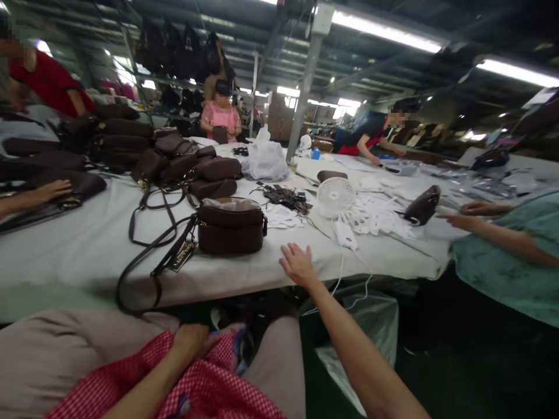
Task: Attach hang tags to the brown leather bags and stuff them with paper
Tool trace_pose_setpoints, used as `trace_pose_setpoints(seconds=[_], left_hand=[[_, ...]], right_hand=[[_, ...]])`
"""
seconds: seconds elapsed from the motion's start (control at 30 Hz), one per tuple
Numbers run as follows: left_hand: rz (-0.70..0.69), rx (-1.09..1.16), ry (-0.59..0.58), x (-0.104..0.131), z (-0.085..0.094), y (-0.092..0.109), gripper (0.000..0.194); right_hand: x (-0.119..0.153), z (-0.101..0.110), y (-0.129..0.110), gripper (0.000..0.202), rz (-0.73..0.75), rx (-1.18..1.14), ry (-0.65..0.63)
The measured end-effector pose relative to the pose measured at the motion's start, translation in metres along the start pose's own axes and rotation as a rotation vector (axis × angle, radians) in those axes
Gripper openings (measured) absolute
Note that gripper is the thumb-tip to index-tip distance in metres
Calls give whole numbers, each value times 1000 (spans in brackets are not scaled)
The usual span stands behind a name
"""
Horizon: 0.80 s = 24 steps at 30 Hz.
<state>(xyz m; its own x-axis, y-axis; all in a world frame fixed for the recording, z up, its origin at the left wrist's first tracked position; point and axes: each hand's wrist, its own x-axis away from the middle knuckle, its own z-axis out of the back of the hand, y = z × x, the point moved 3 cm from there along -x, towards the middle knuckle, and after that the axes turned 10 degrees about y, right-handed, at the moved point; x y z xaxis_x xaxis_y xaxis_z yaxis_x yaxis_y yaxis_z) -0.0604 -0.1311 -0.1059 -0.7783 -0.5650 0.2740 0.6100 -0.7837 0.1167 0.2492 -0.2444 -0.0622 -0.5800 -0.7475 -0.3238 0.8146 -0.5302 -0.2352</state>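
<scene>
My left hand (192,340) is low at my lap, its fingers curled into the red checkered apron (218,378). Over the near edge of the table, my right hand (298,263) is open, fingers spread and nothing in them. Just left of that hand a dark brown handbag (230,230) stands upright, apart from the fingers. Pale wrapping shows at the bag's top. Its long strap (126,279) loops down over the table edge, and a black tag (183,255) with gold lettering hangs at its side.
Brown bags (174,166) are piled at the left and back of the white-covered table (87,250). A small white fan (336,201), dark straps (286,198) and white cut pieces (379,215) lie right of centre. Co-workers' hands (476,215) are at the right and left edges.
</scene>
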Motion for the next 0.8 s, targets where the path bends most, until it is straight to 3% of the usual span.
trace_pose_setpoints(seconds=[0.17,0.27,0.4,0.53,0.63,0.7,0.8], left_hand=[[-96,-50,-4,-9,12,21,61],[-161,-74,20,-7,22,33,59],[-218,-50,24,0,25,40,57],[-315,-50,-8,0,18,44,60],[-393,-84,-58,-6,14,48,58],[-420,-100,-74,-11,12,51,57],[-443,-118,-81,-18,11,57,54]], right_hand=[[-10,2,5,45,-52,-179,22],[4,11,7,38,-120,-335,93],[78,3,4,53,-396,-533,246],[170,-36,-17,53,-635,-730,259],[208,-56,-27,51,-759,-793,349],[218,-60,-29,47,-739,-769,396],[225,-61,-35,39,-547,-707,283]])
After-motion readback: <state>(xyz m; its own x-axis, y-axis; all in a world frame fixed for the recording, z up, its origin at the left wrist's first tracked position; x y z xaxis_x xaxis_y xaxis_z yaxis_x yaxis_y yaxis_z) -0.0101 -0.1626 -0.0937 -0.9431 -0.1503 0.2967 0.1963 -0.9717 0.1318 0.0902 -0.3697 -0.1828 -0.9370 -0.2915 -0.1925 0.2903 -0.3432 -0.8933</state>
